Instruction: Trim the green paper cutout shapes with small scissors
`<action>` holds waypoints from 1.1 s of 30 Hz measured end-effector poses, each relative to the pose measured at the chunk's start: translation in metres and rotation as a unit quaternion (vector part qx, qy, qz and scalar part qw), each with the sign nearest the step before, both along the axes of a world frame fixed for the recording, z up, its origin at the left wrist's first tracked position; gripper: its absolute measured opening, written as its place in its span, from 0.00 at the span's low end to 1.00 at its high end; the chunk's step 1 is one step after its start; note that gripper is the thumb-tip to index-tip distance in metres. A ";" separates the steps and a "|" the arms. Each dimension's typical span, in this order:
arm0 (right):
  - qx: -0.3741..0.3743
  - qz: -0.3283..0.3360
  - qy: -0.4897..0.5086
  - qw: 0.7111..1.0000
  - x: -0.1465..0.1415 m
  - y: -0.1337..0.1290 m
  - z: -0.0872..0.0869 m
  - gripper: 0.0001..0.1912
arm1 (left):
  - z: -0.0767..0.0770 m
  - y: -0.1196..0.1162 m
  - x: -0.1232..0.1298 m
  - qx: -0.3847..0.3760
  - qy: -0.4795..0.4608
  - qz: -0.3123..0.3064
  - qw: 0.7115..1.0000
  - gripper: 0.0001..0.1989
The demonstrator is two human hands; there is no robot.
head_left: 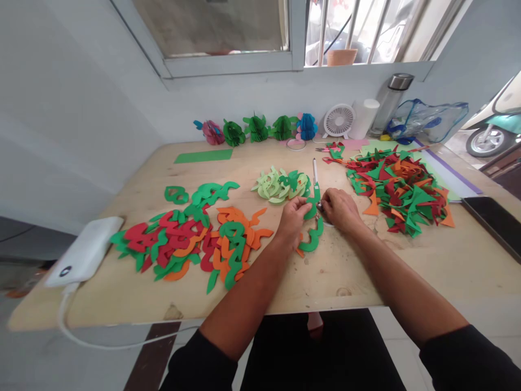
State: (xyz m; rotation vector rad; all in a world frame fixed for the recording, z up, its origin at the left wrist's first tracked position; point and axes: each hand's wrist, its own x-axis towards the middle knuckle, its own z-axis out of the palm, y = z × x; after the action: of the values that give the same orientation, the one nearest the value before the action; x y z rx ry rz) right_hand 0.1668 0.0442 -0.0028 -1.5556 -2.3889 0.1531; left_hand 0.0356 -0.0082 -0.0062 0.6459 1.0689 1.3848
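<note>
My left hand (292,218) pinches a curvy green paper cutout (312,208) at its left edge, just above the table. Close by on the right, my right hand (341,209) is closed, its fingers round a small dark, shiny tool that they mostly hide; its kind is unclear. Below the fingers hangs or lies another curved green paper piece (312,240), with a bit of orange paper (300,252) beside it. Just beyond my hands are a pile of pale green cutouts (273,184) and a white pen (315,169).
Red, green and orange cutouts (171,239) lie at left, near a white power bank (86,251) with a cable. Paper scraps (402,187) are heaped at right, by a phone (494,222). Folded-paper figures (257,128), a small fan (339,120) and a bottle (388,106) line the wall.
</note>
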 end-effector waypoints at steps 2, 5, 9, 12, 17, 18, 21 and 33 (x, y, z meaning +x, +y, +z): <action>-0.001 0.000 0.003 1.000 0.000 0.000 0.000 0.05 | -0.001 0.000 0.000 0.004 0.004 0.000 1.000 0.07; 0.003 0.002 0.003 1.000 0.001 0.001 0.000 0.05 | -0.003 0.001 0.000 0.005 0.006 -0.002 1.000 0.07; 0.007 0.005 0.002 1.000 0.001 0.000 -0.001 0.05 | -0.004 0.001 0.001 0.001 -0.006 0.008 1.000 0.07; 0.005 0.007 0.006 1.000 0.001 -0.001 -0.001 0.05 | -0.004 0.001 0.001 0.000 -0.011 0.009 1.000 0.07; 0.013 0.001 0.010 1.000 0.000 -0.003 0.000 0.06 | -0.005 0.002 0.002 0.001 -0.009 0.008 1.000 0.07; 0.015 0.000 0.009 1.000 0.000 -0.004 0.000 0.06 | -0.005 0.002 0.002 0.002 -0.009 0.009 1.000 0.06; 0.015 -0.003 0.009 1.000 -0.001 -0.004 0.000 0.06 | -0.004 0.003 0.002 0.001 -0.007 0.010 1.000 0.06; 0.012 -0.009 0.037 0.999 0.001 -0.003 -0.001 0.05 | 0.000 0.000 0.001 -0.003 0.012 -0.002 1.000 0.05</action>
State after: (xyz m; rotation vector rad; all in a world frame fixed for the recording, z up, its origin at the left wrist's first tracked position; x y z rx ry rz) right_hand 0.1673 0.0412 -0.0043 -1.5340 -2.3102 0.1736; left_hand 0.0363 -0.0078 -0.0058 0.6619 1.0892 1.3735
